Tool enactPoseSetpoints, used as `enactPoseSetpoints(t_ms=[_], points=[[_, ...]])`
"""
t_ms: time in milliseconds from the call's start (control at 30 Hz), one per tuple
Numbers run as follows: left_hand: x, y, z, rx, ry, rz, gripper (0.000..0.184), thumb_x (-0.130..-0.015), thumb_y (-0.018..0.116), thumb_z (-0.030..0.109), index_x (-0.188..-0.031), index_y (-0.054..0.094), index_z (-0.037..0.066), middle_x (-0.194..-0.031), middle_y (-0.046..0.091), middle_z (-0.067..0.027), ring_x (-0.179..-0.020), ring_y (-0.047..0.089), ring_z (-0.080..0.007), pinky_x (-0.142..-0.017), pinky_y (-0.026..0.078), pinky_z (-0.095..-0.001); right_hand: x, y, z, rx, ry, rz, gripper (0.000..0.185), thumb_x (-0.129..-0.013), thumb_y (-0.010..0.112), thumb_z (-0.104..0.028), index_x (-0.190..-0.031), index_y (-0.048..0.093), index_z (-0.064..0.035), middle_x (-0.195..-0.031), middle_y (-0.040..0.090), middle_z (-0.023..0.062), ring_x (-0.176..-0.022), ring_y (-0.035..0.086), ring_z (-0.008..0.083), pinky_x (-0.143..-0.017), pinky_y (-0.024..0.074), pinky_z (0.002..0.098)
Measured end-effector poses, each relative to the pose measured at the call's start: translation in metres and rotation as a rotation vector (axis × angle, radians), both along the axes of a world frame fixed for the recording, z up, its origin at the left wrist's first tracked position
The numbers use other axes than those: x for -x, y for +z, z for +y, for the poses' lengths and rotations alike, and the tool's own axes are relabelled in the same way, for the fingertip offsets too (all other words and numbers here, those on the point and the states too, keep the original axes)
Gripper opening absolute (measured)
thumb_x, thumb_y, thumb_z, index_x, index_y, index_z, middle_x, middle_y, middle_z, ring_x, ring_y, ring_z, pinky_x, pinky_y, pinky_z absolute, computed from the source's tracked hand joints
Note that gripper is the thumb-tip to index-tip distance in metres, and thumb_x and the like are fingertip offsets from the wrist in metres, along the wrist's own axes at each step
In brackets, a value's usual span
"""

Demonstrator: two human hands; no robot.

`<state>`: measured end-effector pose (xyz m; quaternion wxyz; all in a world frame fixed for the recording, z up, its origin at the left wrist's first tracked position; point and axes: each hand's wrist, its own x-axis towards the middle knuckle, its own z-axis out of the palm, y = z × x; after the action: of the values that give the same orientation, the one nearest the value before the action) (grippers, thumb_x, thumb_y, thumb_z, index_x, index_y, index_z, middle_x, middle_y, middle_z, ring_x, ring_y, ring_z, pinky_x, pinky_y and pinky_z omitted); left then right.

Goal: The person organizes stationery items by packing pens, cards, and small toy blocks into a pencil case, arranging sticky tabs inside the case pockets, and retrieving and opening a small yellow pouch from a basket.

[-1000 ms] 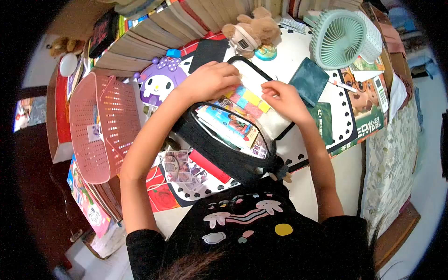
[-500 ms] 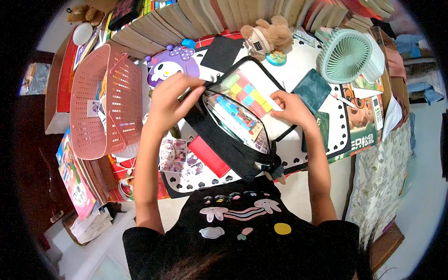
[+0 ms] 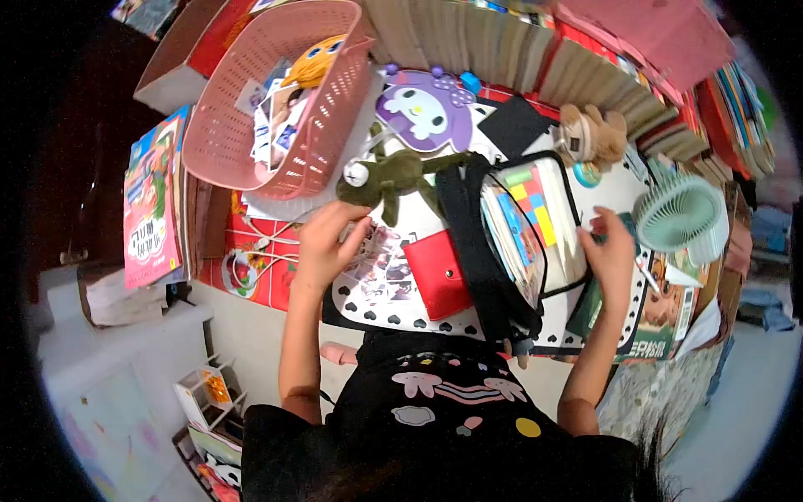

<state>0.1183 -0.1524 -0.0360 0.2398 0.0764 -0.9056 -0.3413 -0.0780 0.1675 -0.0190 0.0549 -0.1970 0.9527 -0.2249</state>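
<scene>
My left hand (image 3: 324, 247) is over the left part of the desk with thumb and forefinger apart. Its fingertips are right by the head of a dark green plush toy (image 3: 403, 170); contact is unclear. A black zip pouch (image 3: 473, 226) with a clear flap lies unzipped in the middle, with cards, booklets and colored squares (image 3: 534, 209) showing inside. To its right, my right hand (image 3: 612, 251) hovers with fingers spread near the flap's edge. A red snap wallet (image 3: 440, 274) lies left of the pouch, partly on photo-printed sheets (image 3: 381, 272).
A pink basket (image 3: 213, 138) holding cards and a yellow item stands at the left. Behind are a purple cartoon board (image 3: 428, 113), a row of books (image 3: 452, 46) and a brown plush bear (image 3: 592, 134). A mint fan (image 3: 679, 213) stands at the right.
Both hands have let go of the pouch; my left hand has moved left to the green plush toy, my right hand off the flap. The pouch has turned, and the view has shifted left.
</scene>
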Motion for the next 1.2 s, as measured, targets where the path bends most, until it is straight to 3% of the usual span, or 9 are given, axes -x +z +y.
enactPoseSetpoints(t_ms=[100,167,367,500,600,867,1033,1100,1200], points=[[0.004,-0.015,0.0,0.023,0.105,0.078,0.016,-0.068,0.064,0.005,-0.082,0.058,0.002,-0.082,0.058,-0.01,-0.075,0.056,-0.0248,-0.064,0.044,-0.031,0.017,0.027,-0.059,0.231,0.245,0.086,0.035,-0.069,0.065,-0.015,-0.1,0.055,-0.0024,-0.084,0.058,0.0106,-0.077,0.057,0.0213,-0.069,0.0448,0.0302],[0.017,-0.019,0.0,0.222,0.083,-0.061,0.034,-0.067,0.064,0.015,-0.098,0.055,0.005,-0.104,0.052,-0.0101,-0.099,0.048,-0.0262,-0.083,0.038,-0.0374,0.035,0.022,-0.109,0.385,0.448,-0.058,0.033,-0.071,0.064,-0.019,-0.098,0.056,-0.0021,-0.092,0.058,0.0127,-0.082,0.057,0.0233,-0.073,0.0443,0.0296],[0.047,-0.023,0.01,0.469,0.102,-0.249,0.05,-0.064,0.066,0.024,-0.11,0.049,0.011,-0.115,0.045,-0.0083,-0.113,0.039,-0.025,-0.096,0.02,-0.0528,0.026,0.008,-0.189,0.116,1.103,-0.159,0.048,-0.071,0.059,-0.046,-0.087,0.059,-0.0006,-0.089,0.057,0.0164,-0.087,0.054,0.0301,-0.075,0.0421,0.0345],[0.061,-0.009,0.011,0.318,0.015,-0.106,0.04,-0.066,0.064,0.02,-0.102,0.052,0.008,-0.105,0.05,-0.0081,-0.102,0.046,-0.0251,-0.091,0.029,-0.0451,0.022,0.017,-0.184,-0.084,1.049,-0.39,0.03,-0.074,0.062,-0.029,-0.078,0.055,0.0007,-0.08,0.055,0.0117,-0.081,0.054,0.0239,-0.072,0.0407,0.0326],[0.089,-0.015,0.016,0.228,-0.198,-0.049,0.037,-0.064,0.065,0.021,-0.096,0.053,0.007,-0.086,0.052,-0.0059,-0.085,0.05,-0.0235,-0.073,0.037,-0.0354,0.028,0.014,-0.176,0.192,0.991,-0.425,0.025,-0.08,0.054,-0.021,-0.071,0.049,0.0019,-0.071,0.051,0.0095,-0.071,0.05,0.0208,-0.066,0.039,0.0295],[0.118,-0.031,0.034,0.321,-0.147,-0.477,0.031,-0.059,0.066,0.019,-0.087,0.057,0.008,-0.082,0.055,-0.0061,-0.086,0.05,-0.0224,-0.071,0.034,-0.0368,0.028,0.001,-0.177,0.193,0.876,-0.446,0.026,-0.084,0.048,-0.018,-0.069,0.052,0.0029,-0.072,0.052,0.0098,-0.071,0.05,0.0201,-0.067,0.0398,0.028],[0.118,-0.031,0.03,0.331,-0.182,-0.461,0.029,-0.06,0.064,0.013,-0.088,0.057,0.009,-0.085,0.057,-0.0068,-0.088,0.051,-0.0238,-0.073,0.034,-0.037,0.022,0.009,-0.164,0.275,0.723,-0.464,0.018,-0.082,0.052,-0.015,-0.083,0.057,0.0022,-0.081,0.059,0.0102,-0.079,0.055,0.0184,-0.073,0.0419,0.0277],[0.116,-0.031,0.031,0.403,-0.163,-0.344,0.015,-0.061,0.061,0.011,-0.074,0.058,0.005,-0.077,0.059,-0.0105,-0.08,0.055,-0.0246,-0.07,0.038,-0.0378,0.026,0.01,-0.15,0.418,0.694,-0.255,0.016,-0.081,0.052,-0.014,-0.084,0.057,0.0013,-0.084,0.059,0.0089,-0.081,0.055,0.016,-0.074,0.0417,0.0266],[0.109,-0.008,0.021,0.18,-0.008,-0.294,0.018,-0.066,0.063,0.015,-0.072,0.055,0.0,-0.072,0.058,-0.0124,-0.069,0.056,-0.0264,-0.062,0.043,-0.0377,0.043,0.026,-0.113,0.561,0.459,-0.186,0.015,-0.083,0.051,-0.01,-0.087,0.058,0.0023,-0.091,0.059,0.0085,-0.087,0.054,0.0147,-0.078,0.0411,0.0264]])
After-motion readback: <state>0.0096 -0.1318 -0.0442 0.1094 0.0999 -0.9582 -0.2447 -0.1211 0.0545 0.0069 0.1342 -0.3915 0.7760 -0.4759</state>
